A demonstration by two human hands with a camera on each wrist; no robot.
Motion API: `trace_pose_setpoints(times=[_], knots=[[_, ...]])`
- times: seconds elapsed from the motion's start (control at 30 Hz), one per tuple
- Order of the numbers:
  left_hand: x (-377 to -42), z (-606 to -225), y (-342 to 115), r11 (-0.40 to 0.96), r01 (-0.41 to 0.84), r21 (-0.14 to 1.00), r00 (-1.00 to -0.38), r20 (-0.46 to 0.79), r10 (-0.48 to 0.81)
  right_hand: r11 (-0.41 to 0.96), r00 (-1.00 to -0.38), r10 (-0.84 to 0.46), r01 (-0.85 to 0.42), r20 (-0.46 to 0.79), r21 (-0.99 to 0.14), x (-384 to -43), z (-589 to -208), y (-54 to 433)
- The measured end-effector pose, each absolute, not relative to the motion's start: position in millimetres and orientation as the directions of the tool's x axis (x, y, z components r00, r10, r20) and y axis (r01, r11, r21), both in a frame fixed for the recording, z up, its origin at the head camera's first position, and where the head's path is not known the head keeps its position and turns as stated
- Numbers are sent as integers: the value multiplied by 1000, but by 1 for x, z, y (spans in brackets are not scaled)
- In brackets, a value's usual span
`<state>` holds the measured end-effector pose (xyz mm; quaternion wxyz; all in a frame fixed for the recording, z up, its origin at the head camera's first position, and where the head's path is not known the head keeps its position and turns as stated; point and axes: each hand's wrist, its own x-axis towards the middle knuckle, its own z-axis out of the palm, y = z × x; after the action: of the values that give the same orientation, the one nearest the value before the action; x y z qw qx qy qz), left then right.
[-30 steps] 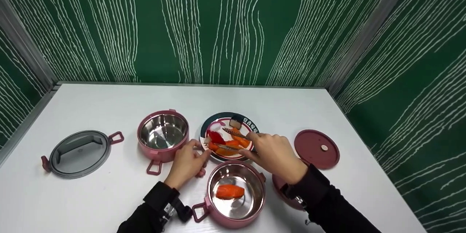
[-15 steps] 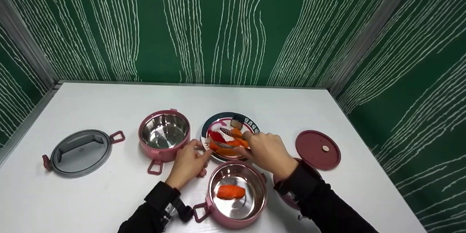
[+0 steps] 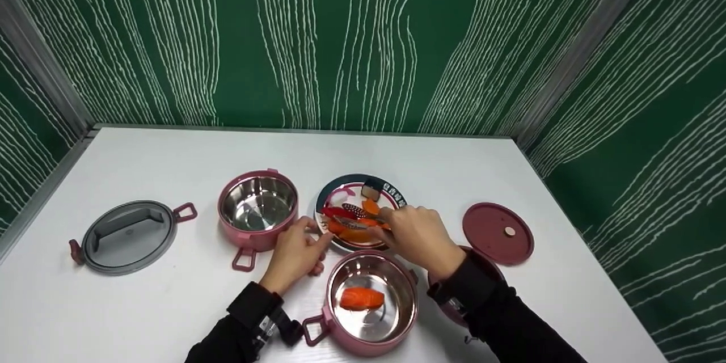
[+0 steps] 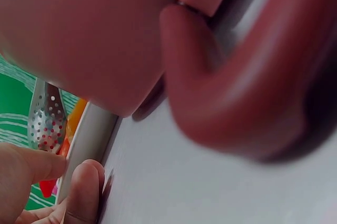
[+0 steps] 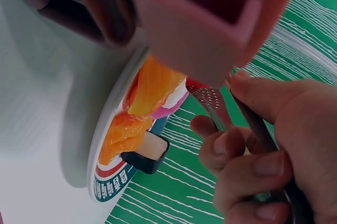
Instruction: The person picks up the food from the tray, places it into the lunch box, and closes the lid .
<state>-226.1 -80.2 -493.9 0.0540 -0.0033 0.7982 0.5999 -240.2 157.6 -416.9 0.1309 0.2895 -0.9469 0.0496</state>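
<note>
My left hand (image 3: 295, 252) pinches the near left rim of a round plate (image 3: 328, 190) between thumb and finger, as the left wrist view shows. With my right hand (image 3: 417, 235) I grip metal tongs (image 3: 351, 223) with perforated ends. The tongs' ends lie over the plate, close around a red piece (image 3: 333, 211). Orange slices (image 5: 155, 84), a pink-and-white piece (image 5: 175, 99) and a black-edged pale block (image 5: 152, 147) share the plate. Just in front of the plate stands a pink pot (image 3: 368, 347) holding an orange, salmon-like chunk (image 3: 362, 298).
A second pink pot (image 3: 258, 239), steel inside, stands left of my left hand. At the far left lies a grey lid (image 3: 130, 244) with pink handles. A dark red round lid (image 3: 490, 232) lies on the right; another dark red round thing (image 3: 488, 264) is partly under my right wrist.
The tongs' ends have drawn together from wide apart and moved left and down around the red piece. My left hand keeps its place at the plate's rim.
</note>
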Motion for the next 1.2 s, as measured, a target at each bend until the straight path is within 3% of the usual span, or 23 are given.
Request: trace_pose_setpoints(times=[0.4,0.7,0.93,1.2], knots=[[-226,-493,-81,310,-35,950,-996,-58,65,826,-784,-527,-564,326,-21,-240,-419,173],[-219,-485,-85,360,-61,931,-990,-102,96,827,-794,-515,-559,324,-55,-235,-415,184],[-200,-476,-89,464,42,885,-990,-26,140,821,-780,-512,-568,360,-62,-229,-413,194],[-172,-471,-89,390,148,909,-967,51,248,817,-776,-505,-571,379,-82,-217,-413,202]])
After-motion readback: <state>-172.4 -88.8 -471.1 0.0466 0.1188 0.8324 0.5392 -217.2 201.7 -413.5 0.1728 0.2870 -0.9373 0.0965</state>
